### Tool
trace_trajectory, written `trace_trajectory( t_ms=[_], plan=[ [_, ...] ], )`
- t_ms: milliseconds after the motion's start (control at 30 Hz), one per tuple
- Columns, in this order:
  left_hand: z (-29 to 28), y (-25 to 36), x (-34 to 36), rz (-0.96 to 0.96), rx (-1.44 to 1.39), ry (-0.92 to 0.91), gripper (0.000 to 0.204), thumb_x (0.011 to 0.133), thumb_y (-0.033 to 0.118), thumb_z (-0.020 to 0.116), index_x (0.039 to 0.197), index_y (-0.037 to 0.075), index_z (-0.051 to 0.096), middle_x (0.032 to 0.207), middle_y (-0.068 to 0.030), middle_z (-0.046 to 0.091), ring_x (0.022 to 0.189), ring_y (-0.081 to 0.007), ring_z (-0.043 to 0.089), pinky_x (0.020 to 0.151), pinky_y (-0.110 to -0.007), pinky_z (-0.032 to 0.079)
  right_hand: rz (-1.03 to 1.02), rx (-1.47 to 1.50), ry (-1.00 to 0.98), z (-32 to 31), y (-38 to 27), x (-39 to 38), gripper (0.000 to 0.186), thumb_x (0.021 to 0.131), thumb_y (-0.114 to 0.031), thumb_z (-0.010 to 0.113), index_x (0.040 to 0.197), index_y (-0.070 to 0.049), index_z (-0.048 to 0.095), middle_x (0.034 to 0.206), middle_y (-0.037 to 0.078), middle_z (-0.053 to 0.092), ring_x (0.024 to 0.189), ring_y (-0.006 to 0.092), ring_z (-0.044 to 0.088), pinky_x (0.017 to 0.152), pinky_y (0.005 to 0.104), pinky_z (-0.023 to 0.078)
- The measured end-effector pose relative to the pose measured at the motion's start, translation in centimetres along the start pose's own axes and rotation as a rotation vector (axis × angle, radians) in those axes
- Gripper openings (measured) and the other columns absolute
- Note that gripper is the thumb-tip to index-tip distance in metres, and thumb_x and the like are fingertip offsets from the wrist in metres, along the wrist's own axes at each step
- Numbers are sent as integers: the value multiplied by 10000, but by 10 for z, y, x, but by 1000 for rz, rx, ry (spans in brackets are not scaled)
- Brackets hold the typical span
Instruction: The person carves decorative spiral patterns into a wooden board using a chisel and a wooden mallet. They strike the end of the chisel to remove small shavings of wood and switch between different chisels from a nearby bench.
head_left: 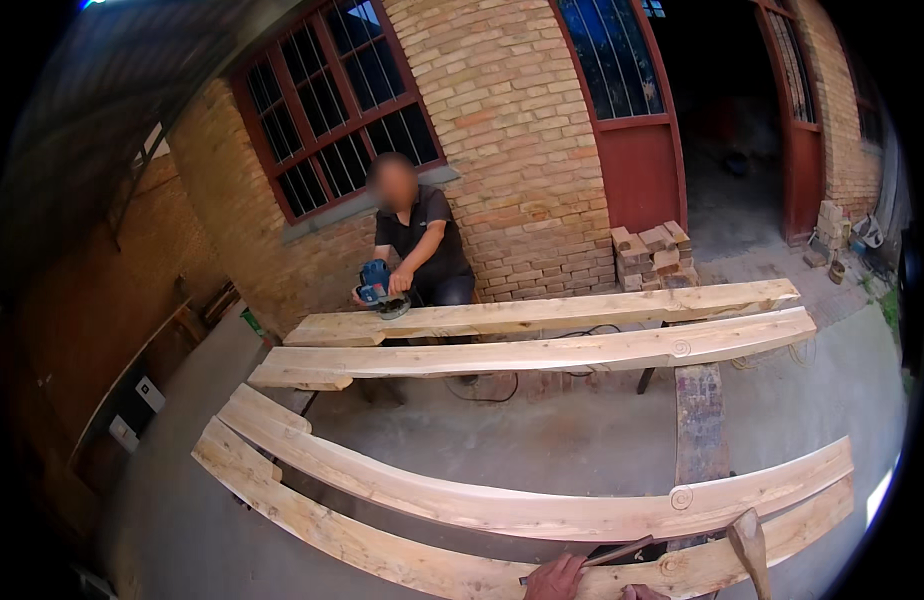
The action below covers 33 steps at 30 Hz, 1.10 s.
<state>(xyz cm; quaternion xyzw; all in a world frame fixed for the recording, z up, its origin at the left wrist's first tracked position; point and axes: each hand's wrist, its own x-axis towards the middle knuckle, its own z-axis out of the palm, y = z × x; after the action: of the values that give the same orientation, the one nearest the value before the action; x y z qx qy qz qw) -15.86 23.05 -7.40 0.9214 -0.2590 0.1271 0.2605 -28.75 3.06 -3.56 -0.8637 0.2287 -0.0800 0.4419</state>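
Note:
Near the lower edge, my left hand (554, 579) is closed around a slim, dark, chisel-like tool (624, 551), which slants up to the right over the nearest board. Just right of it, only the knuckles of my right hand (642, 593) show; its fingers are cut off by the picture's edge. The nearest pale wooden board (382, 556) lies under my hands and bears a spiral mark (668, 565). A wooden mallet-like piece (748, 545), wide at the top and narrowing downward, stands tilted across this board; its lower end is out of view.
Beyond lies a second long board (542, 508). Farther off, two more boards (522, 357) (582, 314) rest on supports, including a worn plank (701, 420). A co-worker (422, 240) holds a blue power tool (380, 288) on the farthest board. Bricks (654, 258) are stacked by the doorway.

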Motion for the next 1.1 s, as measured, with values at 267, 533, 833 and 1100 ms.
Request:
trace_trajectory(
  t_ms=[267, 533, 833, 1100],
  plan=[
    [-19, -19, -6, -51, 4, -232, 346, 1028, 327, 685, 1309, 126, 693, 1239, -196, 723, 993, -402, 736, 831, -551, 596, -436, -105, -140, -5, -31, -16, 254, 1008, -323, 743, 1068, -86, 811, 863, 183, 765, 782, 381, 726, 860, 520, 544],
    [3, -21, -26, -25, 7, -198, 353, 1004, 322, 702, 1299, 128, 693, 1207, -173, 717, 1020, -380, 729, 853, -541, 597, -325, -403, -186, -84, 19, -60, 370, 1079, -421, 628, 1228, -109, 758, 1021, 241, 766, 825, 452, 729, 798, 588, 555],
    [-27, -18, -16, 6, -1, -80, 324, 953, 276, 779, 1229, 118, 716, 1167, -151, 729, 1008, -366, 735, 828, -503, 602, 101, -561, -332, -51, 46, -61, 363, 980, -400, 703, 1191, -109, 758, 1099, 237, 764, 1069, 383, 724, 1030, 527, 510],
    [-78, 4, 45, 80, -72, -232, 285, 956, 146, 721, 1226, 59, 698, 997, -132, 674, 835, -351, 714, 703, -427, 584, 73, -396, -96, -44, 70, -49, 264, 869, -312, 758, 937, -77, 856, 1009, 189, 807, 1136, 378, 726, 1143, 536, 462]
  ],
)
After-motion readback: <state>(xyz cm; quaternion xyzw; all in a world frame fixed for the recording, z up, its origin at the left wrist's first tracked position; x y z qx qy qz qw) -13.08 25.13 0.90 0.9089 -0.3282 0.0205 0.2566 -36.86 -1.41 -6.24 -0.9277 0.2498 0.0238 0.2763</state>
